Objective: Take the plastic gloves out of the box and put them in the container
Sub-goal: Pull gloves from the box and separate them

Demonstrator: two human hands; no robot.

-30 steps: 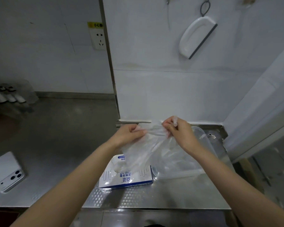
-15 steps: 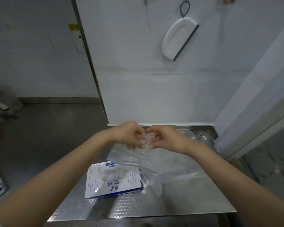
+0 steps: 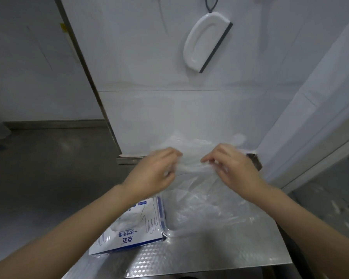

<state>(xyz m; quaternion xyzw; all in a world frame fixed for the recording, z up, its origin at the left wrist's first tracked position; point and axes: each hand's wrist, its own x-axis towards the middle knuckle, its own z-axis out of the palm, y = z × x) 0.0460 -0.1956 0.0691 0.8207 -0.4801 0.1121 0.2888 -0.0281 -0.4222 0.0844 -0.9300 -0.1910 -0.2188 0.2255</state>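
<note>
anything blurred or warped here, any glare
Head view: left hand, right hand and the glove between them are motion-blurred; the wide lens slants the wall strip; soft glare on the table front; the box print is fairly sharp.

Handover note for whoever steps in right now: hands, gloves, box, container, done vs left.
Left hand: pinches one end of a clear glove.
Right hand: pinches the other end; the glove is stretched between both, above the container.
Box: flat on the table, just left of the container.
Done: crumpled clear plastic, seemingly gloves, lies in the container.
Left: drop this glove in, then pull the rest. How many remain in the box cannot be seen.
</note>
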